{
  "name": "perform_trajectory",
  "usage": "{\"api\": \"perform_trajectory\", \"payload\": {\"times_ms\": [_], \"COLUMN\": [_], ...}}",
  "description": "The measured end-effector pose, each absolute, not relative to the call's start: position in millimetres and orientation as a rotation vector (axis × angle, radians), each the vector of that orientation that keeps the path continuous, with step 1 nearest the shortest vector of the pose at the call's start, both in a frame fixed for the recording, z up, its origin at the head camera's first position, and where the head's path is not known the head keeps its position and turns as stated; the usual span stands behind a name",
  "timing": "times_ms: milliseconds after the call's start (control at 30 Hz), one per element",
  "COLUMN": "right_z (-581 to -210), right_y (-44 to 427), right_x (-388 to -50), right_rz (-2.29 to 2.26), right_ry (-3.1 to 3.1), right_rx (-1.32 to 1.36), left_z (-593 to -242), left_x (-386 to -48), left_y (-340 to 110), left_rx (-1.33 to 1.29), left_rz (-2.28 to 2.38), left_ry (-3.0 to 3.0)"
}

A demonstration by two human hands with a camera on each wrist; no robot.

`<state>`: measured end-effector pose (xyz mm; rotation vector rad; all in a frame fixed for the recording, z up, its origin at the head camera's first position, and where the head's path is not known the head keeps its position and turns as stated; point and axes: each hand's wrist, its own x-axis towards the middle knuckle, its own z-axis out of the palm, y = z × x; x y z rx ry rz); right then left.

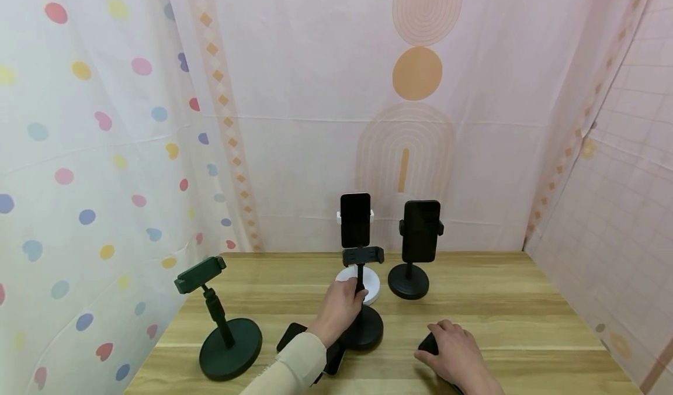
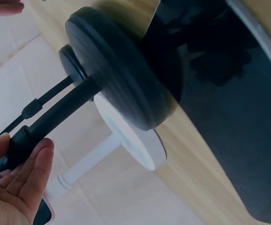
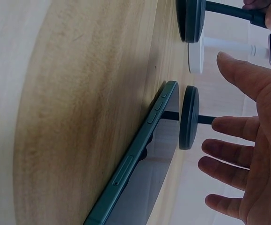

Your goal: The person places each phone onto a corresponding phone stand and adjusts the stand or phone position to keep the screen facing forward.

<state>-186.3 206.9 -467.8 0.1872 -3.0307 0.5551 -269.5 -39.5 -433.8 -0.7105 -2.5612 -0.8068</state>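
My left hand [image 1: 336,310] grips the upright pole of a black stand [image 1: 365,331], whose top clamp holds nothing. In the left wrist view, the thumb and fingers of my left hand [image 2: 18,187] lie around that pole [image 2: 60,110]; whether its base [image 2: 116,70] touches the table, I cannot tell. At the right, my right hand [image 1: 457,354] is over a dark phone [image 1: 429,343] and partly hides it. The right wrist view has the fingers of my right hand [image 3: 261,126] spread apart, with the green-edged phone [image 3: 121,176] lying on the table below them.
Behind the held stand is a white stand [image 1: 371,284] with a phone [image 1: 355,219]; right of it, a black stand [image 1: 408,281] holds another phone [image 1: 421,231]. A green stand [image 1: 231,348] is at the left. Dark phones [image 1: 291,333] lie by my left forearm. Curtains surround the table [image 1: 505,301].
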Motion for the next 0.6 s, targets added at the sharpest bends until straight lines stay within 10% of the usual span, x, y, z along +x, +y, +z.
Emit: {"api": "perform_trajectory", "payload": {"times_ms": [600], "right_z": [-469], "right_y": [208], "right_x": [-188], "right_rz": [0.595], "right_ry": [-3.072], "right_rx": [0.175], "left_z": [-443], "left_x": [-260], "left_y": [-28], "left_rx": [-0.705], "left_rz": [-0.727], "left_ry": [-2.564]}}
